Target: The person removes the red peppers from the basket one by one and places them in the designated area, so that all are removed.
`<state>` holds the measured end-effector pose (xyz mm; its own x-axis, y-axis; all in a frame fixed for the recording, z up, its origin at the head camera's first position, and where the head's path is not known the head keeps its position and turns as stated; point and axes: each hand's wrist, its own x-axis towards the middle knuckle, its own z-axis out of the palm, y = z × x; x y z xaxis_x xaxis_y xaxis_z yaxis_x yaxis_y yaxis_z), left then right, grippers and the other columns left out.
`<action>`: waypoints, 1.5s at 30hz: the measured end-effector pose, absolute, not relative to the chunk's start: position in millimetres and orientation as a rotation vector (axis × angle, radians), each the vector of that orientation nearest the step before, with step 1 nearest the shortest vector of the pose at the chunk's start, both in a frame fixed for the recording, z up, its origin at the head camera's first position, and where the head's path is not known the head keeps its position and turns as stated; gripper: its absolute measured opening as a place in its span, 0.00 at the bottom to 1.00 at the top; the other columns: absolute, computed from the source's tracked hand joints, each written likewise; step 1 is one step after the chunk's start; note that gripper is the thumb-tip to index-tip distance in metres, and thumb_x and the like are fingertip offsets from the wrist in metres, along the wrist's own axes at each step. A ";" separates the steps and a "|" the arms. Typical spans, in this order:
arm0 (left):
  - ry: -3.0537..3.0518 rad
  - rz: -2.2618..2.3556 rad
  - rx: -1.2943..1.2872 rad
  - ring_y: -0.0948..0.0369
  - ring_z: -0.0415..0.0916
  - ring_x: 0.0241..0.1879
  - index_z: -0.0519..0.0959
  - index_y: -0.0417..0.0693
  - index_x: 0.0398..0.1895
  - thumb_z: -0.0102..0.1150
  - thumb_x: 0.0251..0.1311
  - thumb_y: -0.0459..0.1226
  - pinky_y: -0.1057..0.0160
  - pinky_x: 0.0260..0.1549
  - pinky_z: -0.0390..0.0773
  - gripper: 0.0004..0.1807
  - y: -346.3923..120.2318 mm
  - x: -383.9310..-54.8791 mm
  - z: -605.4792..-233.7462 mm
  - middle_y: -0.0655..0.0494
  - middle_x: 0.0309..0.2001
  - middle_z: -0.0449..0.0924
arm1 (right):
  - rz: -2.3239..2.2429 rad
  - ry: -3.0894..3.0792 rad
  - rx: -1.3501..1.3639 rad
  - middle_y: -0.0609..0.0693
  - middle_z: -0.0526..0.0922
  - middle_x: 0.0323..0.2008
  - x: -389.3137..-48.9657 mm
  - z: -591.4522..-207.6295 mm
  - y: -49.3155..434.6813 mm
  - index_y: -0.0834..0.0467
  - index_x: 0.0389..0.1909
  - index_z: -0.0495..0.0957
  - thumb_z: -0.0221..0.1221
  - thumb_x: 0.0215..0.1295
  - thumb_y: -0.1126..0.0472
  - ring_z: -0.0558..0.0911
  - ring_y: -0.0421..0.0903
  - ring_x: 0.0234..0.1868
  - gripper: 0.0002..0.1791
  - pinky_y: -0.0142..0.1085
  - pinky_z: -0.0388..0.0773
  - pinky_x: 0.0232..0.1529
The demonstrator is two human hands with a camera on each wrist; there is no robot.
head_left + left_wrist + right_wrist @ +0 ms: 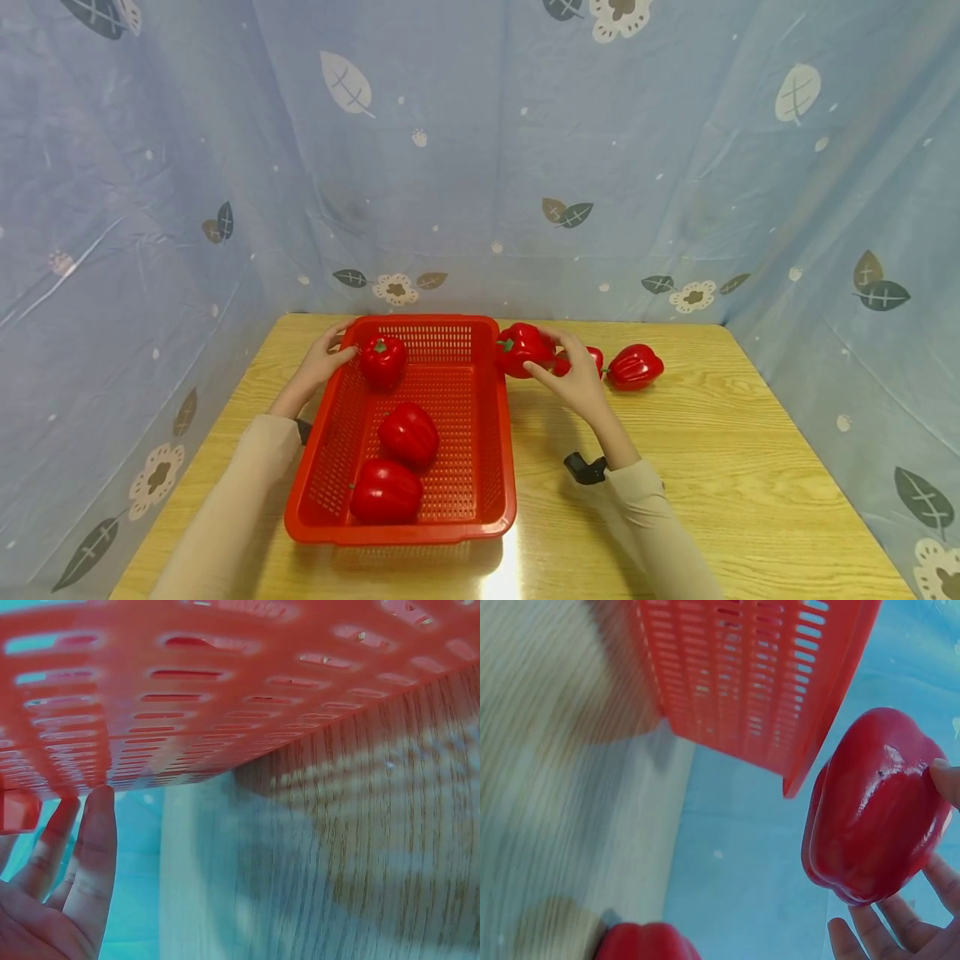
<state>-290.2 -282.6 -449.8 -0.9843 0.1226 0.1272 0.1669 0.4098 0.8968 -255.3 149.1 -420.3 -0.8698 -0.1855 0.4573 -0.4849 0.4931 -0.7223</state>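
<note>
Right of the frame's centre, a glossy red pepper [521,352] hangs beside the basket [405,533]; my right hand [576,382] holds it, fingers curled part-open round its body. I expect it light, stiff and slippery, best held across its broad middle. My left hand [318,367] touches the basket's left edge; whether pinching, I cannot tell.

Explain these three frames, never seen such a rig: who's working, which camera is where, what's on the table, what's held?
No robot here: a person works bare-handed. The wide picture comes from a head-worn camera looking forward and down; the other two come from cameras on each wrist.

On the wooden table stands a red basket with three red peppers inside; at least two loose peppers lie to its right. The right hand holds another pepper near the basket's rim. The left hand touches the opposite side.
</note>
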 end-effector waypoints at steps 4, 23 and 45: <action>-2.608 -1.663 -0.260 0.42 0.64 0.57 0.53 0.43 0.71 0.49 0.65 0.35 0.55 0.46 0.71 0.31 -282.7 -289.4 -449.8 0.31 0.59 0.65 | 1.334 -2.414 0.536 0.50 0.74 0.53 -253.4 -423.4 158.2 0.50 0.59 0.71 0.67 0.53 0.51 0.71 0.48 0.53 0.31 0.48 0.72 0.50; -2.611 -1.680 -0.263 0.38 0.61 0.59 0.53 0.34 0.69 0.48 0.64 0.30 0.47 0.50 0.68 0.31 -270.0 -275.3 -423.5 0.27 0.59 0.62 | 1.298 -2.437 0.447 0.53 0.73 0.56 -246.4 -429.2 196.5 0.54 0.60 0.70 0.67 0.53 0.54 0.72 0.50 0.52 0.32 0.48 0.72 0.47; -2.628 -1.639 -0.238 0.42 0.63 0.58 0.52 0.41 0.71 0.48 0.66 0.35 0.63 0.43 0.72 0.32 -282.6 -292.2 -449.1 0.32 0.60 0.64 | 1.248 -2.483 0.375 0.55 0.74 0.56 -234.5 -446.3 231.4 0.59 0.60 0.70 0.67 0.53 0.55 0.72 0.52 0.56 0.33 0.43 0.72 0.50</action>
<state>-292.2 -282.6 -449.1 -0.9877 0.1107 0.1106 0.1480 0.4315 0.8899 -234.5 231.4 -446.3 -0.9089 -0.0826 0.4087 -0.3772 0.5804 -0.7217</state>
